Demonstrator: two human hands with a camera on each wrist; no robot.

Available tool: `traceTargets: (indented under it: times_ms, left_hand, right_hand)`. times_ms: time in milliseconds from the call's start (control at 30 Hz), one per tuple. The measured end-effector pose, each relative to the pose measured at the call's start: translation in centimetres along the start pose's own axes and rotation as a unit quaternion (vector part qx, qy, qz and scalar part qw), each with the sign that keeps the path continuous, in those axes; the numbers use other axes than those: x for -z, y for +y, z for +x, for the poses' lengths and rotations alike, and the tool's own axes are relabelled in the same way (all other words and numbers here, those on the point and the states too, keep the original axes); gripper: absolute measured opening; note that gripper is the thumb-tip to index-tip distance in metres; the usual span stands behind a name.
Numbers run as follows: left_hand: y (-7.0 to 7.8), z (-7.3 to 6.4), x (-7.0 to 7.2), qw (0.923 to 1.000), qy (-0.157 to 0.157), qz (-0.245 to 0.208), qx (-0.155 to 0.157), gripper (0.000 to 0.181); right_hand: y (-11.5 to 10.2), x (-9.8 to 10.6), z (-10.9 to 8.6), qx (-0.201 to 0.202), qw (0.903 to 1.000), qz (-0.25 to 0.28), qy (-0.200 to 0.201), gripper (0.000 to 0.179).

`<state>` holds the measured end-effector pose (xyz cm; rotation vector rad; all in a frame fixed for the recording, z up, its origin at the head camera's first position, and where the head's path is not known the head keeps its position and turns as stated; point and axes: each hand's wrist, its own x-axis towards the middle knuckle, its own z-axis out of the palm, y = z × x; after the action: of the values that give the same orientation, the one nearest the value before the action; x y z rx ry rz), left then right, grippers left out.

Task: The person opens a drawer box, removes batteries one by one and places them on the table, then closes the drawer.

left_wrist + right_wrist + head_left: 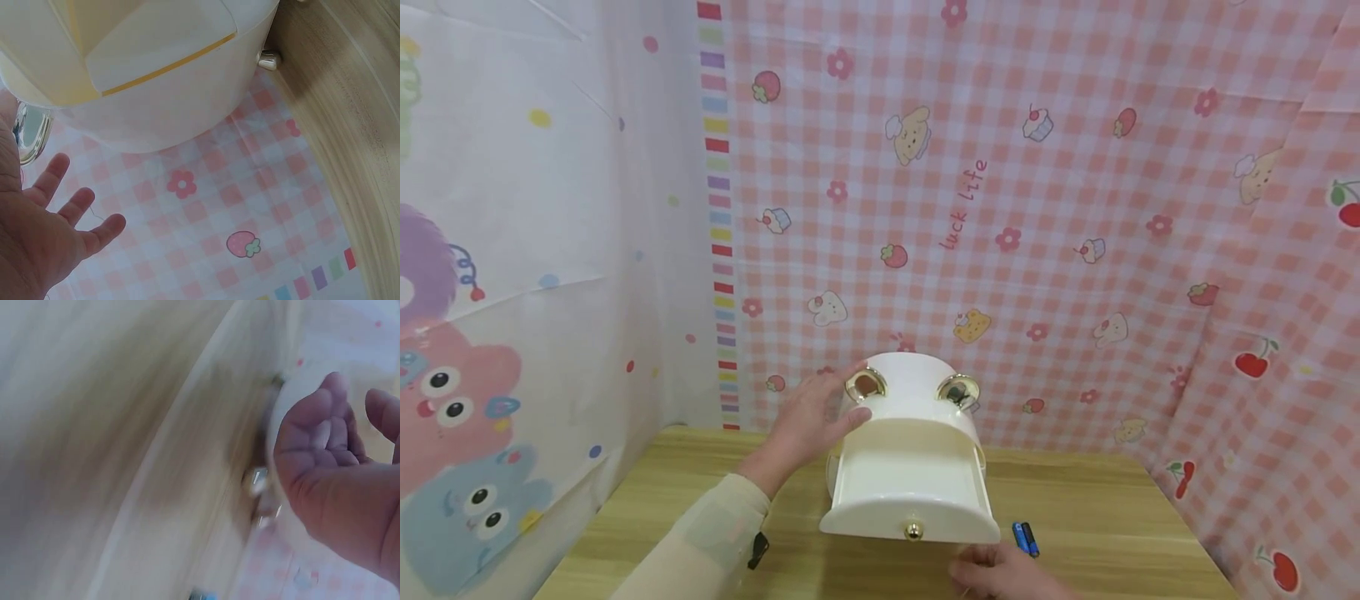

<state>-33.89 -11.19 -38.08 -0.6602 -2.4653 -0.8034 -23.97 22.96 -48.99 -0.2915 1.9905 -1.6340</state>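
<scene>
A white rounded drawer box point(906, 400) with two gold-rimmed round eyes stands on the table. Its drawer point(917, 521), with a gold knob, is pulled out toward me, and no contents show inside. My left hand point(816, 417) rests on the box's upper left beside one eye, thumb on the front. Seen from the left wrist, several of its fingers point(78, 203) stretch out, spread and free. Below the drawer's right corner is my right hand point(1000, 573), partly cut off by the frame edge. In the right wrist view its fingers point(306, 425) bend loosely, with nothing visible between them and the thumb.
Two batteries point(1025, 540) with blue and black wrapping lie side by side on the wooden table point(1090, 500), right of the drawer. A pink checked cloth point(1037, 208) hangs behind. Shiny gold feet point(256, 481) show under the box. The right wrist view is blurred.
</scene>
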Motion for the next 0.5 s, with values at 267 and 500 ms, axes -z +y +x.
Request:
traceTargets:
  times_ms: [267, 500]
  left_hand:
    - [0.1, 0.0, 0.1, 1.0, -0.004, -0.007, 0.004, 0.071]
    - [0.1, -0.1, 0.1, 0.9998, -0.006, -0.012, 0.011, 0.071]
  right_hand:
    - [-2.2, -3.7, -0.2, -0.008, 0.9907, 0.121, -0.06, 0.024]
    - [-4.0, -5.2, -1.0, -0.004, 0.9764, 0.193, -0.097, 0.03]
